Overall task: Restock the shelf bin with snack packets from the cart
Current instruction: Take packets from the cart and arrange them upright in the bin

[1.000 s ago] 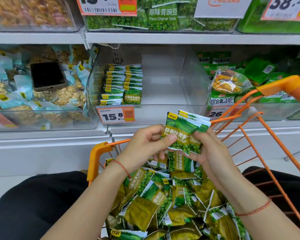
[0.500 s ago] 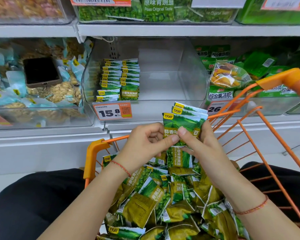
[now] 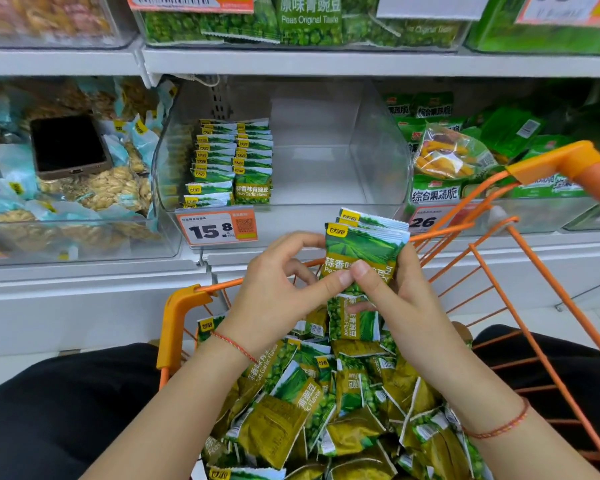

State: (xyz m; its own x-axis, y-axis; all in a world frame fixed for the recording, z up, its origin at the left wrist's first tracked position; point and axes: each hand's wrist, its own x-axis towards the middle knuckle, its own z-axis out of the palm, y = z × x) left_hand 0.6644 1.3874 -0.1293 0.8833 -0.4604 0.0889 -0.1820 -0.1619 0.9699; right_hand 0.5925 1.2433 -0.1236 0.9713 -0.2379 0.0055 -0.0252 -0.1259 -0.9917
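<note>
Since a second ago my two thumbs have come together on the front of the stack of packets (image 3: 362,252), and the fanned stack has squared up into a tidier bundle above the cart (image 3: 184,306). My right hand (image 3: 400,299) cups the bundle from behind and from its right side, fingers (image 3: 361,308) curled under it and the thumb pressed on its face. My left hand (image 3: 274,292) pinches the left lower corner between thumb and forefinger; its other fingers are loosely curled and hold nothing that I can see.

The bundle stands upright, long axis roughly vertical, printed faces toward me. The shelf bin (image 3: 378,161) lies straight ahead and a little above my hands, beyond the cart's far rim. Two rows of stocked packets (image 3: 234,161) stand along the bin's left side, also upright and facing out, while the middle and right of its floor are bare. I judge the next move to be a forward reach over the bin's front wall, setting the bundle down just right of those rows without turning it. The right hand carries most of the bundle and is nearer the open space, so it seems the one to go. More loose packets (image 3: 326,403) lie heaped in the cart below my wrists.
</note>
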